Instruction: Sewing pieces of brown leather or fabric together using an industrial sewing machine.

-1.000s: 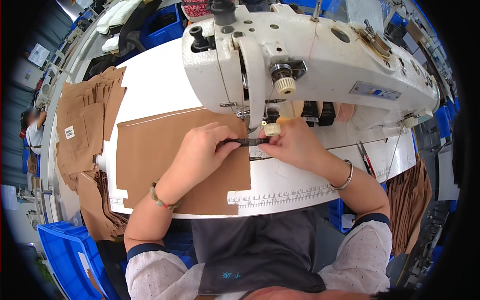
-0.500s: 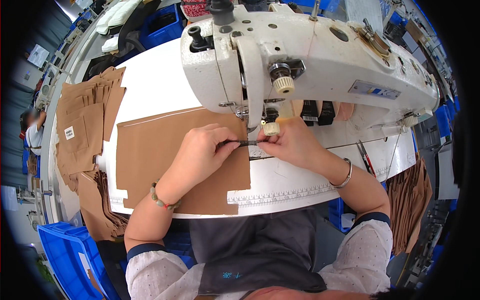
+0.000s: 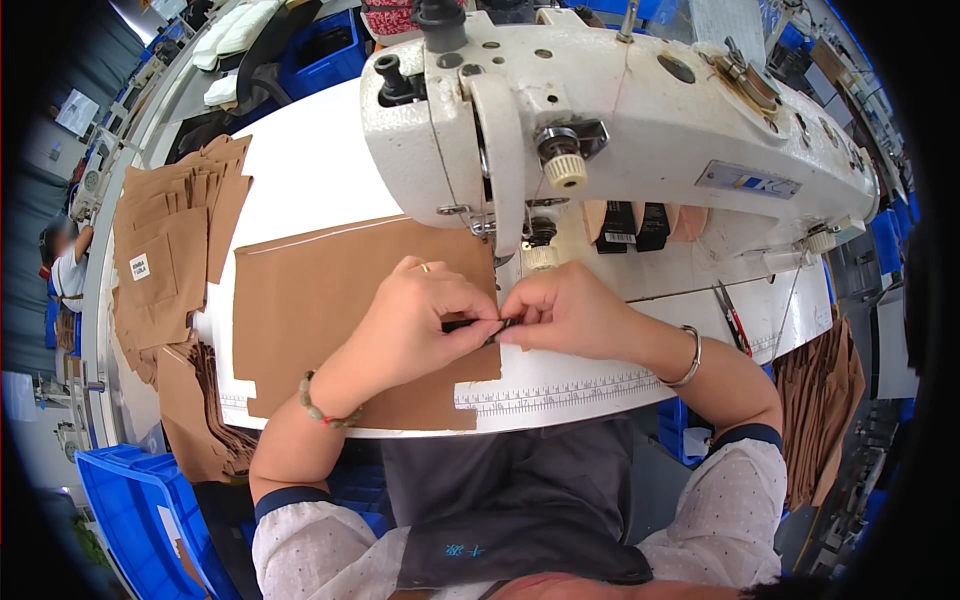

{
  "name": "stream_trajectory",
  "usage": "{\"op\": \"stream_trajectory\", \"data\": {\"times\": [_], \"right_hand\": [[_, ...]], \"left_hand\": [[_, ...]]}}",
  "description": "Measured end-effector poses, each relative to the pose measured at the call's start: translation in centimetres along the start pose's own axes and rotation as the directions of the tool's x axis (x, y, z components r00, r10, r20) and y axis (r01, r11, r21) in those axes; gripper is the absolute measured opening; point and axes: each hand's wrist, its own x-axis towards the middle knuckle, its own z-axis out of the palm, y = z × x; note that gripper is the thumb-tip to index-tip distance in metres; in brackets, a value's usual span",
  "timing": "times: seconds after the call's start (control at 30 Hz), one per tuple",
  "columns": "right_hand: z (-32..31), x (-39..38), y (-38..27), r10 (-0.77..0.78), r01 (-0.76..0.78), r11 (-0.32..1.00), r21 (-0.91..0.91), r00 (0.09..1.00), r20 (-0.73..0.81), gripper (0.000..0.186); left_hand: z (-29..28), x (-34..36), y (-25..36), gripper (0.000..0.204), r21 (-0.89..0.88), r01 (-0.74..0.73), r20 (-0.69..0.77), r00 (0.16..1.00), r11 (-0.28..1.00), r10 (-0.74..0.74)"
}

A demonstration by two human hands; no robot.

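Between the fingertips of both my hands is a small black strip (image 3: pixel 457 325), pinched and partly hidden by the fingers. My left hand (image 3: pixel 410 318) grips it from the left, above a flat brown fabric panel (image 3: pixel 305 310) with notched lower corners and a white line along its top edge. My right hand (image 3: pixel 575 312) pinches the strip's other end, with its fingertips close against the left ones. Just beyond the hands stands a white sewing machine (image 3: pixel 620 120), its needle area over the panel's right edge.
Stacked brown fabric pieces (image 3: pixel 180 235) lie at the left, and more brown pieces (image 3: pixel 820 410) hang at the right. Red-handled scissors or snips (image 3: pixel 735 322) rest on the white table. Black labels (image 3: pixel 653 228) lie under the machine arm. A blue crate (image 3: pixel 130 500) stands at lower left.
Both hands have moved toward me, away from the needle area. My right hand has come closer to the left, so less of the strip shows stretched between them.
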Motion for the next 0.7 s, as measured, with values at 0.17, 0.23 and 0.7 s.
{"op": "stream_trajectory", "data": {"times": [0.17,0.23,0.7], "right_hand": [[1.9,-0.6,-0.4,-0.654,0.611,0.469,-0.638,0.725,0.215,0.023],[3.0,-0.8,-0.2,-0.682,0.605,0.301,-0.737,0.677,0.277,0.018],[2.8,0.7,0.7,-0.637,0.563,0.624,-0.542,0.768,0.064,0.014]], "left_hand": [[-4.7,-0.7,0.6,0.012,-0.294,0.165,0.086,0.986,0.941,-0.146],[-5.8,-1.4,1.4,0.011,-0.302,0.114,0.095,0.991,0.947,-0.089],[2.4,-4.8,5.9,0.011,-0.396,-0.015,0.509,0.829,0.918,0.233]]}}
